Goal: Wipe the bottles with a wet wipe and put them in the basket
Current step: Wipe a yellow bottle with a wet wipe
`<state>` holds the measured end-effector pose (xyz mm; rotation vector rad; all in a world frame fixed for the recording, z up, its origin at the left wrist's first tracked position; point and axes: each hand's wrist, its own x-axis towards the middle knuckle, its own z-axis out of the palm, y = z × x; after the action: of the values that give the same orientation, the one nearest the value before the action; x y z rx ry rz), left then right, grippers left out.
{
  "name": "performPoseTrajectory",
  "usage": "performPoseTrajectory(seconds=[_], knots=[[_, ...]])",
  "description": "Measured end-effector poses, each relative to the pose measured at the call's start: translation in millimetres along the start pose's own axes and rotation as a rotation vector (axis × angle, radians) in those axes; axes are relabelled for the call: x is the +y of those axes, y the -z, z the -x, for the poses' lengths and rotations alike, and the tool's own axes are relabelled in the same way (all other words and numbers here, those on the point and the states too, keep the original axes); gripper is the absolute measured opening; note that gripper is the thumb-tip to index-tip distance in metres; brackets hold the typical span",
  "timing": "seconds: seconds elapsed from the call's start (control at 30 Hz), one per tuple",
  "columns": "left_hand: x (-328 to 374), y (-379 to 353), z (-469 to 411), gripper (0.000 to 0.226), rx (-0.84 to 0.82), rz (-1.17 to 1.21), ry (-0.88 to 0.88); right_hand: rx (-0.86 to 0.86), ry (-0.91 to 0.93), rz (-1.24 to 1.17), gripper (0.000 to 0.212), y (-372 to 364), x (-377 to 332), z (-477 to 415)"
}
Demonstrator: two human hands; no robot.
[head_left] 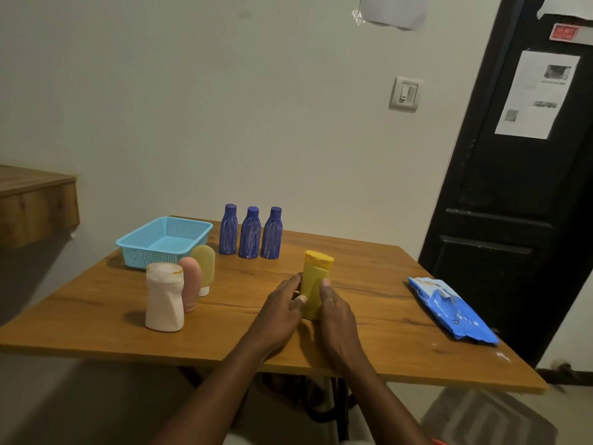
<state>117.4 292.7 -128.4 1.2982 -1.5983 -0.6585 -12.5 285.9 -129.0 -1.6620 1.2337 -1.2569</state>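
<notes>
A yellow bottle [313, 281] stands upright near the middle of the wooden table [96, 316]. My left hand [284, 305] grips its left side and my right hand [335, 311] grips its right side. Three blue bottles [250, 232] stand in a row at the back. A white bottle [164, 297], a pink tube [191, 282] and a pale yellow tube [204, 263] stand at the left. Behind them sits the light blue basket [134, 245], with nothing visible inside. The blue wet wipe pack [455, 311] lies at the right.
A wall rises behind the table and a dark door [513, 194] stands at the right. A wooden shelf [35, 200] juts out at the left. The table's near edge runs just under my forearms.
</notes>
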Motion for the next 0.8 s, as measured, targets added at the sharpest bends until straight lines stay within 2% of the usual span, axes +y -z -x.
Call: performPoseTrajectory(seconds=[0.07,0.2,0.3,0.6,0.8], knots=[[-1,0,1,0.052,0.019,-0.004,-0.008,-0.026,-0.016,0.019,0.073,-3,0,2],[-4,-2,1,0.071,-0.009,0.001,0.013,-0.067,-0.039,0.002,0.062,-9,-9,8],[-7,-4,0,0.078,0.010,-0.034,0.021,-0.079,-0.049,-0.043,0.067,-12,-7,8],[-5,-7,-3,0.067,-0.009,0.007,0.047,-0.027,-0.009,-0.279,0.064,-2,-19,-3],[-8,-6,-4,0.058,-0.024,-0.016,0.015,-0.099,-0.054,-0.197,0.074,3,-23,-20]])
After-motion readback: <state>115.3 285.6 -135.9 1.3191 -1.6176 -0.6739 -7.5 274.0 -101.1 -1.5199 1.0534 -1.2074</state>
